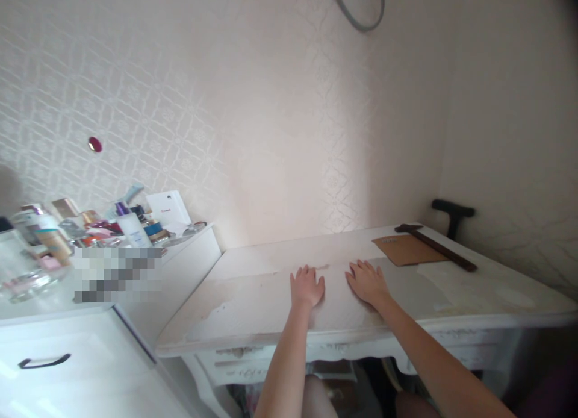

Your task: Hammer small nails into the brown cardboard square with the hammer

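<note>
My left hand (307, 287) rests palm down on the white desk (253, 297), its fingers stretched toward the wall and its thumb out to the side. A short way to the right, my right hand (367, 283) also lies flat on the desktop with fingers spread. Neither hand holds anything, and the two do not touch. Nearest to my right hand is a brown kraft-coloured sheet or notebook (406, 251). A long dark brown wooden stick with a short crosspiece (440, 248) lies partly over it.
A white cabinet (176, 273) at the left holds several bottles, including a white one with a purple cap (133, 225), and a white box (168, 209). Beyond the desk's right end stands a black T-shaped handle (453, 212). A grey cable (363, 26) hangs on the wall.
</note>
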Tool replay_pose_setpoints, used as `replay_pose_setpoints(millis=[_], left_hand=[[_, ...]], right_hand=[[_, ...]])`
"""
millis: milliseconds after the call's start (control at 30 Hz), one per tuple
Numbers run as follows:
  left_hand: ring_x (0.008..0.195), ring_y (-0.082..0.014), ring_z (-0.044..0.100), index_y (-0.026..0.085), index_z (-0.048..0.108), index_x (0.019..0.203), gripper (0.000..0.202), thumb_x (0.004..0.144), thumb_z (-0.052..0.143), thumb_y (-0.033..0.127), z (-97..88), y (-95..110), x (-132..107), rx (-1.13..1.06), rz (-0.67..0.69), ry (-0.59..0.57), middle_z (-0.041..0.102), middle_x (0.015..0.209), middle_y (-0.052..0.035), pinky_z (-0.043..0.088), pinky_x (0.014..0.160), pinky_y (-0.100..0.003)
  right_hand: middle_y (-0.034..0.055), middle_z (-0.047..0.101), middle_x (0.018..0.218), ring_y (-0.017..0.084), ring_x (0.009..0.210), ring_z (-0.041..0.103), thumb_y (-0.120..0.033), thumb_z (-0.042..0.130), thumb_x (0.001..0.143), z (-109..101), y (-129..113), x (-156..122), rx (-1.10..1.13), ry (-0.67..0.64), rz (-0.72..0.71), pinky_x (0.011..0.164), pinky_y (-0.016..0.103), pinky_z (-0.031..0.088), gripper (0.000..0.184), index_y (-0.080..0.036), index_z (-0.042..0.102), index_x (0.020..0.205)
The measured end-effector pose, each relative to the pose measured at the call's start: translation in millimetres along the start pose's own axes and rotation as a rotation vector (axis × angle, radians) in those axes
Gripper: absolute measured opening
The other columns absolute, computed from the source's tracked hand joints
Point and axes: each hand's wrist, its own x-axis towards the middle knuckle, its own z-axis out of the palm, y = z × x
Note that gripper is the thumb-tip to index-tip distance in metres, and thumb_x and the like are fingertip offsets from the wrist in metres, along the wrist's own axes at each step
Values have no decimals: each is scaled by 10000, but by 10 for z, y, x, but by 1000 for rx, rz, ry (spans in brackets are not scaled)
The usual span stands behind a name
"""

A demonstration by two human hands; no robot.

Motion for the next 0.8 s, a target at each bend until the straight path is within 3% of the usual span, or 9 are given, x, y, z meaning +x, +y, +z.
replay_pose_setpoints(millis=[800], left_hand=[[1352,-256,320,197,485,1303,455,936,328,415,10,-5,4,-5,0,2,412,1443,-96,227,1098,-481]], right_hand=[[157,404,1435,301,1331,304,-358,284,938,15,-2,2,-2,4,-2,1057,527,194,493,-128,491,1323]])
